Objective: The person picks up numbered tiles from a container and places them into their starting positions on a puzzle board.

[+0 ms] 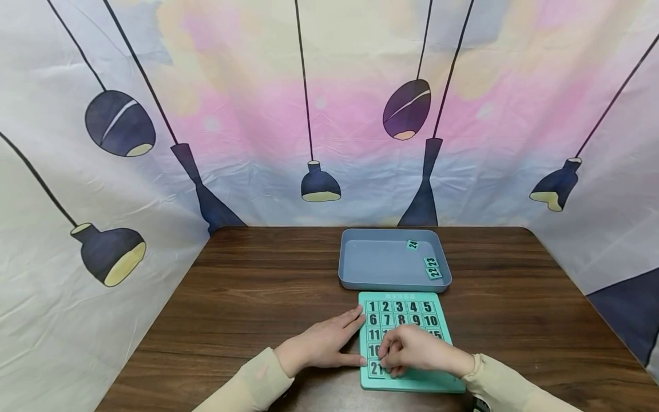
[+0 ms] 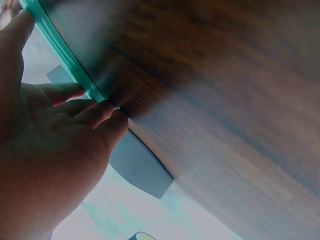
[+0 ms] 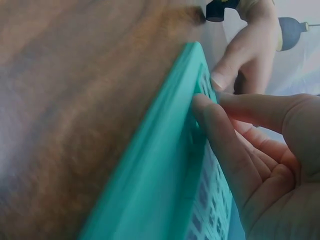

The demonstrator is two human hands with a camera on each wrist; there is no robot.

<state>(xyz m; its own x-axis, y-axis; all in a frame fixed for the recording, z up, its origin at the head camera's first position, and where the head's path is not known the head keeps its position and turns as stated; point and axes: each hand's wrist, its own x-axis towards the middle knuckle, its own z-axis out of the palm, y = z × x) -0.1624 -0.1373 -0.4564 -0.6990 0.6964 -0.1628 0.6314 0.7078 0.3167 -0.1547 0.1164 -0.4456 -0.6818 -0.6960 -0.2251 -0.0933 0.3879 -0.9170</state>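
Note:
A mint-green number board (image 1: pixel 414 383) lies on the table, its upper rows filled with numbered tiles. My left hand (image 1: pixel 326 342) steadies the board's left side, fingers extended along the edge; the left wrist view shows these fingertips (image 2: pixel 119 117) at the green rim. Over the lower rows, my right hand (image 1: pixel 412 348) has its thumb and index finger brought together at the right edge of tile 21 (image 1: pixel 376 368), in the bottom-left slot. Its curled fingers hide several tiles. In the right wrist view the thumb and index tips (image 3: pixel 202 102) pinch low at the board's recess.
Behind the board stands a blue-grey tray (image 1: pixel 342 257). Tile 24 (image 1: pixel 412 244) lies near its back, with tile 23 (image 1: pixel 431 262) and tile 22 (image 1: pixel 434 273) together at its right side. A brown wooden table (image 1: pixel 247 297) reaches back to a patterned curtain (image 1: pixel 257 86).

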